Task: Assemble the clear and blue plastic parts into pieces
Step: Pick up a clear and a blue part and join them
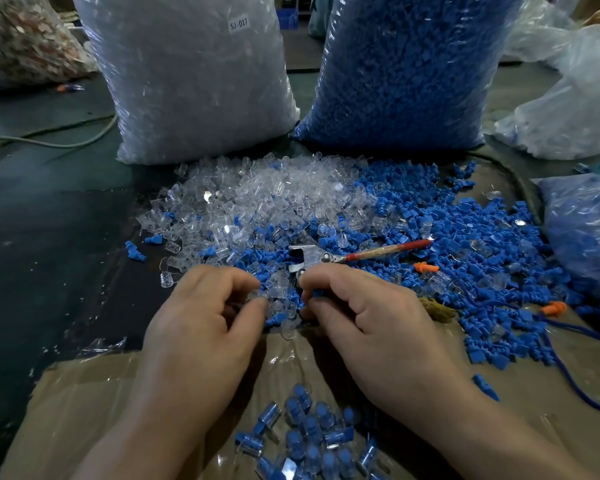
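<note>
While left hand pinches clear part | right hand pinches blue part | clear-parts bag label: "SJ 017"

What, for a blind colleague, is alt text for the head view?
A person's left hand pinches a clear plastic part and the right hand a blue part over a mixed pile of both, where a red-handled metal tool lies. A bag of clear parts and a bag of blue parts stand behind; assembled pieces lie nearest.
</note>
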### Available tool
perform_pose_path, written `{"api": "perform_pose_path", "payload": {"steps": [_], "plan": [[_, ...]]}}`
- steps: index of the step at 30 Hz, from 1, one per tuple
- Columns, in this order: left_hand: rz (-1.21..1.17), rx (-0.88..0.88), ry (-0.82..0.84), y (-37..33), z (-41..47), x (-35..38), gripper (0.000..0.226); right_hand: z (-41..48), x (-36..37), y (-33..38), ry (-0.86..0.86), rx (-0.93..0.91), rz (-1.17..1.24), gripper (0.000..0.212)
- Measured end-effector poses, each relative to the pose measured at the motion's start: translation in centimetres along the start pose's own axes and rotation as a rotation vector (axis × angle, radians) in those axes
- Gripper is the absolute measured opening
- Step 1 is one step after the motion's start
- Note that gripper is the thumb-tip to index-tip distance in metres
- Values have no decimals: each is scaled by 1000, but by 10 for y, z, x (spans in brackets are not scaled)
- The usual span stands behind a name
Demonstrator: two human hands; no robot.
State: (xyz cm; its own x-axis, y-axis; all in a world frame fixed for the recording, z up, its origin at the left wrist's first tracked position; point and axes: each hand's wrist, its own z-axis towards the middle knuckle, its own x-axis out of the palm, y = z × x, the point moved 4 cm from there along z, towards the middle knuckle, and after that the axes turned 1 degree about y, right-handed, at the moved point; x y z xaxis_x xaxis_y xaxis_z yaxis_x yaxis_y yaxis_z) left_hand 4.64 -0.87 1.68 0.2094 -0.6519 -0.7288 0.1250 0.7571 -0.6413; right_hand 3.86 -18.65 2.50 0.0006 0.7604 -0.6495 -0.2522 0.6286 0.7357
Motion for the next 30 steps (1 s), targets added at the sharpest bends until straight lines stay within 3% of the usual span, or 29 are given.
{"api": "perform_pose_path", "payload": {"steps": [2,5,8,12,16,20,25,30], "plan": [[-210,-124,-38,5,-1,-2,9,0,-3,-2,-19,12,75,31],[-514,-249,34,9,-1,0,19,0,-4,-4,16,88,249,27],[-725,-257,140,5,-3,1,27,-1,-6,-4,19,156,453,23],[-846,-219,235,-2,-7,8,16,-3,-7,-1,69,100,427,22],[-820,-172,219,-6,-8,9,38,-4,-4,6,134,31,402,23],[-687,-118,152,-7,-9,6,32,-4,-2,5,145,78,486,23],[-615,21,107,-12,-11,1,29,-6,-4,4,162,185,674,8],[-353,189,50,-20,-13,-3,26,-6,-9,6,97,35,319,10]]}}
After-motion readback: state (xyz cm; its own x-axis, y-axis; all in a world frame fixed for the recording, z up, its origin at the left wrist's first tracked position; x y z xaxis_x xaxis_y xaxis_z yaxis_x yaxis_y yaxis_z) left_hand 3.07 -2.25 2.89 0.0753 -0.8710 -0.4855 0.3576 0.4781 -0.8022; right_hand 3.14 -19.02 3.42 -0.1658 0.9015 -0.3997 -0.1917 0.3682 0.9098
